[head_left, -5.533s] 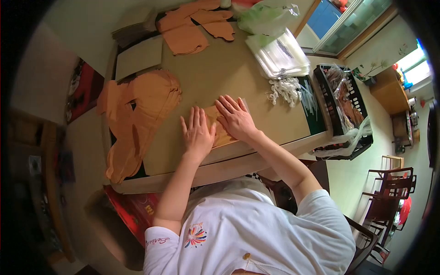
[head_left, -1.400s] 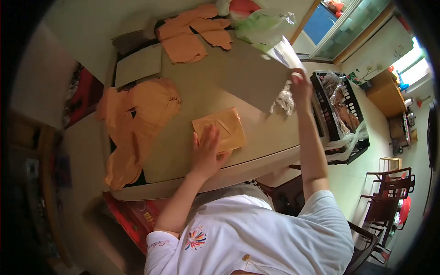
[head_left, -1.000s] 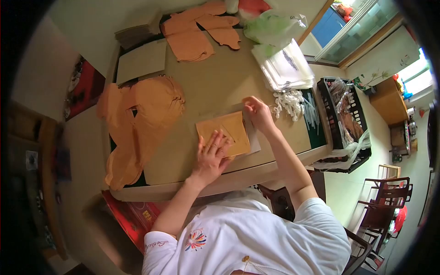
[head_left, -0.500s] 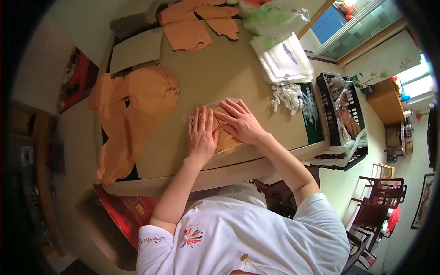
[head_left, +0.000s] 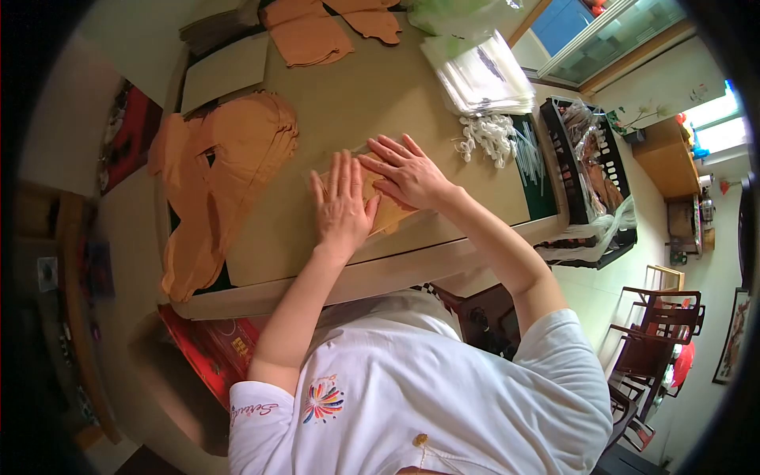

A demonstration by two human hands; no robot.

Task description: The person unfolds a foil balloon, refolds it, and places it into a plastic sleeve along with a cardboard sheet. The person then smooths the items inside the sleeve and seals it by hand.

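My left hand (head_left: pixel 342 207) lies flat with fingers stretched out, its inner side pressing on a folded orange sheet (head_left: pixel 388 215). My right hand (head_left: pixel 408 176) rests on the same sheet, fingers spread and palm down. A clear plastic edge shows around the sheet, which looks to be in a thin bag; much of it is hidden under my hands. To the left lies a fanned stack of orange cut sheets (head_left: pixel 249 131) with wavy edges. Farther back is another orange stack (head_left: pixel 305 36).
A pile of clear plastic bags (head_left: pixel 487 79) lies at the back right, beside white cords (head_left: pixel 487 136) and thin white sticks (head_left: pixel 532 154). A black crate (head_left: pixel 564 162) stands off the right edge. A cardboard piece (head_left: pixel 226 73) is at the back left.
My hands stay on the orange sheet. My left fingers have spread wider and slid slightly up and left. The whole view has shifted a little as my head moved.
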